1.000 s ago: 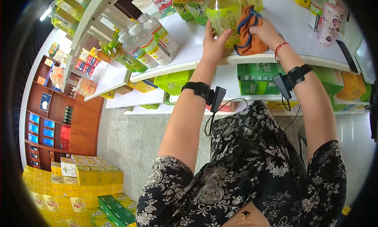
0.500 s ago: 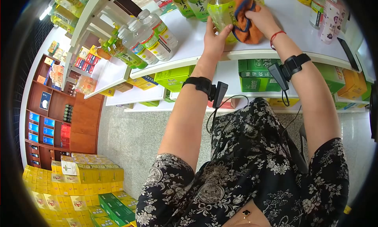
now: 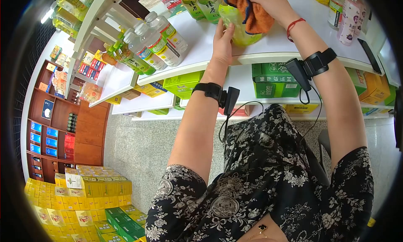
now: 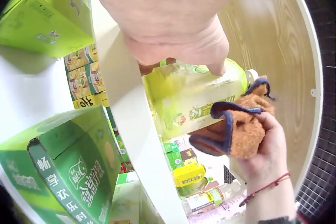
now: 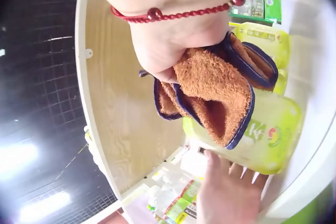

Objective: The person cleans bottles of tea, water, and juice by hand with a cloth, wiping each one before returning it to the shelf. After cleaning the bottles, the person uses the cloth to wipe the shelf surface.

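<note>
My left hand [image 3: 223, 45] holds a large yellow-green drink bottle [image 3: 241, 34] by its side near the front edge of the white shelf. In the left wrist view the bottle [image 4: 184, 95] shows a pale label and a white cap. Bunched in my right hand [image 3: 275, 7] is an orange cloth [image 3: 258, 19] with dark blue edging. The cloth lies against the upper part of the bottle and covers some of it in the head view. From the right wrist, the cloth [image 5: 215, 92] hangs over the bottle's side, with the left hand [image 5: 228, 192] below.
Green tea bottles [image 3: 208, 7] stand just behind the left hand. Clear bottles with bright labels [image 3: 161, 42] line the shelf's left end. To the right are a pink bottle [image 3: 350, 22] and a dark phone-like slab [image 3: 369, 55]. Green cartons [image 3: 275, 80] fill the shelf underneath.
My right hand has moved the cloth up and left along the bottle, from its lower side to its upper part. The left hand has shifted slightly left, still holding the bottle.
</note>
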Available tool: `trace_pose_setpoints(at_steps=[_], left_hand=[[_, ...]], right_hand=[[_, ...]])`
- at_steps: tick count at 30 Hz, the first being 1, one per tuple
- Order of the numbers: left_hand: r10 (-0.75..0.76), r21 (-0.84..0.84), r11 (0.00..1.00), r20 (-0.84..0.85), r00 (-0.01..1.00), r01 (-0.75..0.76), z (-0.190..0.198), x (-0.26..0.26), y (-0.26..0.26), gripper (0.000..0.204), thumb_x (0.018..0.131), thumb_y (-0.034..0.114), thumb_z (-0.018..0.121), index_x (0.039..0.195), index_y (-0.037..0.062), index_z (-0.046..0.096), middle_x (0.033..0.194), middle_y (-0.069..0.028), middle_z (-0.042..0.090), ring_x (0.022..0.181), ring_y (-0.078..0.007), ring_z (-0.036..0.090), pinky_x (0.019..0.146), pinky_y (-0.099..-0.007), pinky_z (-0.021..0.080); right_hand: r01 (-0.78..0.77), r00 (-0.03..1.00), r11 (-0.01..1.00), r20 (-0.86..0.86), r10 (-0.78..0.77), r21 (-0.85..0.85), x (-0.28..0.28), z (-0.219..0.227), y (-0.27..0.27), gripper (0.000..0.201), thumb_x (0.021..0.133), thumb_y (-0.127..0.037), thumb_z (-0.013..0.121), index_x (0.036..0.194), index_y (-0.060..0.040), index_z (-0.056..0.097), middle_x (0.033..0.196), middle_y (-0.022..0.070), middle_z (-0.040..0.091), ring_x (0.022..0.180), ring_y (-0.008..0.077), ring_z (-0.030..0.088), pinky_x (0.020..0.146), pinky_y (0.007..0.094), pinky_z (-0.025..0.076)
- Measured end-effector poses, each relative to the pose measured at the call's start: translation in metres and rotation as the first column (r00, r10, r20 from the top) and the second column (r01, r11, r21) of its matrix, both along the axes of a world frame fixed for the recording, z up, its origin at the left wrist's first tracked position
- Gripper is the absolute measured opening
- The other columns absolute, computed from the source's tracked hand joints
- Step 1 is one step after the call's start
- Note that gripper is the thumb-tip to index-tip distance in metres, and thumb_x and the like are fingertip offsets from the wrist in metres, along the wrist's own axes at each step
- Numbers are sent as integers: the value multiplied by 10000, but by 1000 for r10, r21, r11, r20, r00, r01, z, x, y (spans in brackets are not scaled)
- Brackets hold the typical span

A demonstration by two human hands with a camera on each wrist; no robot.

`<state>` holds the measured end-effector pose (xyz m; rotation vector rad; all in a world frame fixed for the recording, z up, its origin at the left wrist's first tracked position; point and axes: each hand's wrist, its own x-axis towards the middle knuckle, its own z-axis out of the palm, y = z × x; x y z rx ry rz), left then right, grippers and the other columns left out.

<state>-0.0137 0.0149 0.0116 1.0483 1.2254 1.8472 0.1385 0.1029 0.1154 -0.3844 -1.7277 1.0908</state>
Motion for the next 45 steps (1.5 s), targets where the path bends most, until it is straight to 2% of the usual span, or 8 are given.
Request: trace_pose_setpoints(at_steps=[4, 9, 11, 16, 26, 29, 35, 45], left_hand=[[11, -59, 998, -158, 987, -21, 3, 2, -4, 575, 893, 335, 617, 1377, 98, 417, 1228, -17, 532, 1071, -137, 490, 836, -309, 375], [-20, 2, 1000, 17, 1000, 20, 0, -2, -1, 579, 880, 244, 654, 1360, 26, 416, 1119, -82, 571, 1047, -167, 518, 911, -297, 398], [13, -31, 999, -3, 1000, -13, -5, -6, 2, 535, 889, 279, 634, 1336, 50, 448, 1133, -45, 567, 1034, -143, 511, 854, -295, 392], [105, -60, 992, -56, 993, -109, -2, -3, 3, 424, 923, 313, 577, 1270, 78, 513, 1131, -5, 567, 998, -120, 502, 799, -297, 389], [33, -6, 999, -26, 999, -33, -11, -13, 6, 345, 947, 319, 534, 1204, 90, 563, 1056, 31, 596, 932, -91, 499, 746, -265, 367], [32, 4, 999, -10, 999, -32, -9, -12, 5, 315, 951, 319, 530, 1170, 96, 573, 1038, 29, 596, 927, -96, 515, 745, -267, 377], [39, 19, 999, -29, 999, -38, -11, -12, 4, 320, 945, 323, 543, 1157, 85, 583, 1035, 28, 609, 926, -90, 524, 745, -264, 373], [102, 3, 995, -27, 994, -102, -5, -8, 0, 355, 928, 278, 583, 1173, 24, 620, 1029, -23, 650, 885, -90, 500, 747, -260, 363]], right_hand=[[404, 860, 851, 177, -478, 334, -11, -18, -4, 591, 734, -217, 636, 1265, -14, 474, 1213, 216, 544, 1134, 342, 516, 971, 379, 421], [451, 884, 803, -73, -461, 391, -11, -75, 21, 410, 759, -231, 626, 1107, -24, 568, 939, 138, 659, 898, 306, 624, 813, 358, 481], [339, 863, 924, 332, -381, 180, -1, -89, 23, 552, 755, -337, 620, 1201, -36, 498, 1160, 225, 558, 1067, 390, 541, 920, 418, 444], [324, 834, 934, 422, -356, 147, 6, -109, 20, 412, 759, -311, 601, 1034, -5, 608, 1019, 224, 633, 953, 369, 600, 862, 414, 468], [104, 980, 986, 155, -124, 128, 5, -9, -1, 580, 767, -275, 611, 1260, -5, 469, 1229, 225, 534, 1132, 364, 513, 974, 389, 420], [443, 827, 826, 198, -527, 349, -9, -17, -8, 549, 774, -262, 605, 1235, 7, 476, 1207, 239, 541, 1119, 382, 511, 968, 401, 418], [396, 880, 871, 150, -450, 291, 0, -51, -3, 496, 776, -233, 600, 1193, 12, 494, 1142, 248, 565, 1077, 399, 521, 945, 412, 425], [186, 729, 942, 604, -322, 278, 17, -87, 29, 513, 758, -330, 598, 1100, 49, 557, 1039, 246, 620, 977, 387, 592, 881, 426, 465]])
